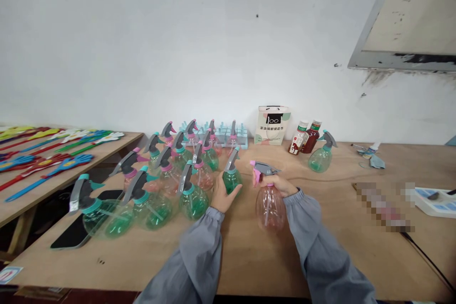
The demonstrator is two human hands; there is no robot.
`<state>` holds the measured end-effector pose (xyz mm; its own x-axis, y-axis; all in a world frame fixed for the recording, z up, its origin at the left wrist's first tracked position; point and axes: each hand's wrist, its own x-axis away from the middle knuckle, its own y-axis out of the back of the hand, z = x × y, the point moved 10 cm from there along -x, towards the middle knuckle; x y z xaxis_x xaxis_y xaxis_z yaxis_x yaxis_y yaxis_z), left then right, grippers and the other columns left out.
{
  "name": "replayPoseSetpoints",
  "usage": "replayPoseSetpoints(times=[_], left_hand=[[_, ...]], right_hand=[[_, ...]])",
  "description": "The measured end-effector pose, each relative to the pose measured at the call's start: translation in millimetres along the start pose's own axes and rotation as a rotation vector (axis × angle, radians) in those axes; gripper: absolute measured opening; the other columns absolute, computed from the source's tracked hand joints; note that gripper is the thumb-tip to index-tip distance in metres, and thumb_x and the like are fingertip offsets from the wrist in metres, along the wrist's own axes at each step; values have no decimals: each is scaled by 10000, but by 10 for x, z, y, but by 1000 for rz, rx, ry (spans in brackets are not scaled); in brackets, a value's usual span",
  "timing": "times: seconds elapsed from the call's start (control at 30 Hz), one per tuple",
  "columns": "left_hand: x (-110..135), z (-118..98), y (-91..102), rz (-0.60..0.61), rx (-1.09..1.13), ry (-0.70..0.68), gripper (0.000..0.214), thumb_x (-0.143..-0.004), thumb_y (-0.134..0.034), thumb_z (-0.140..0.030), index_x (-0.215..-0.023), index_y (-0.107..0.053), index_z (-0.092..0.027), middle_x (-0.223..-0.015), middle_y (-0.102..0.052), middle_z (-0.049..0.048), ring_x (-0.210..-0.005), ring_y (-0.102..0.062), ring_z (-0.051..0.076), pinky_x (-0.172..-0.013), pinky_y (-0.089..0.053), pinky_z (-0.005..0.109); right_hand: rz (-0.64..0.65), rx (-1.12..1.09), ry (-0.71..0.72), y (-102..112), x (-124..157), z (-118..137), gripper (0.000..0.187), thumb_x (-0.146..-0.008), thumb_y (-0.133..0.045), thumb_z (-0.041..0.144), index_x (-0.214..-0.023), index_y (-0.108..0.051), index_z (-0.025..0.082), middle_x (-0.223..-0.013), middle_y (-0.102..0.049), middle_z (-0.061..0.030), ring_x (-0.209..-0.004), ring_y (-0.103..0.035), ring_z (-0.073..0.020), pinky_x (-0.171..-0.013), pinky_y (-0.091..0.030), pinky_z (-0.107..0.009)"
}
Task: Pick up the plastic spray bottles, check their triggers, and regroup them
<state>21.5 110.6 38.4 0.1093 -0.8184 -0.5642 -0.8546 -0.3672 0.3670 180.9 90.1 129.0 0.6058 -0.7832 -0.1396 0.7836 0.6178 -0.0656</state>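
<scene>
My left hand point(225, 194) is wrapped round the lower body of a green spray bottle point(232, 178) with a grey and teal trigger head. To its right, my right hand point(277, 183) grips the neck of a pink spray bottle point(270, 211), just under its grey and pink head. The pink bottle is upright, its nozzle pointing left. Left of my hands stand several more spray bottles in green and pink; a green spray bottle point(193, 199) is the closest to my left hand. Part of my right hand's fingers is hidden behind the pink bottle's head.
Against the wall stand a light blue mould rack point(221, 137), a paper bag point(271, 126) and two red-brown bottles point(311, 137). Another green spray bottle point(320, 157) is at the right. A phone point(71, 232) lies at left, a white tray point(427, 208) at right.
</scene>
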Motion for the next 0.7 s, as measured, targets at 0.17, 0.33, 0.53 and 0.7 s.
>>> replayPoseSetpoints(times=[0.17,0.33,0.53,0.7], left_hand=[[4,10,6,-15,0,1,786,-776,-730,-468,-1411,-361,-186,-1404,-509,192,-1377,-466,342,-1159,-347,553],[6,50,10,-31,6,15,798,-760,-749,-473,-1401,-368,-190,-1397,-512,189,-1385,-455,341,-1164,-339,553],[9,21,-6,-2,-3,22,795,-765,-743,-477,-1404,-365,-192,-1395,-516,180,-1392,-452,338,-1163,-342,542],[28,26,3,-6,-48,66,804,-760,-741,-487,-1406,-367,-189,-1394,-524,189,-1383,-463,352,-1160,-330,564]], right_hand=[[-17,12,49,-1,-26,18,115,-575,-620,204,-685,-647,221,-697,-633,-7,-768,-593,-188,-770,-437,-317],[-167,7,-18,196,-65,-168,41,-560,-625,211,-596,-606,204,-617,-581,24,-592,-495,-122,-619,-418,-267],[-296,312,34,474,209,-30,256,-770,-700,425,-938,-745,236,-969,-722,-41,-1036,-636,-224,-848,-507,-323],[-610,498,64,1251,888,135,456,-803,-691,583,-1124,-660,260,-1040,-709,-57,-1025,-651,-234,-734,-544,-322]])
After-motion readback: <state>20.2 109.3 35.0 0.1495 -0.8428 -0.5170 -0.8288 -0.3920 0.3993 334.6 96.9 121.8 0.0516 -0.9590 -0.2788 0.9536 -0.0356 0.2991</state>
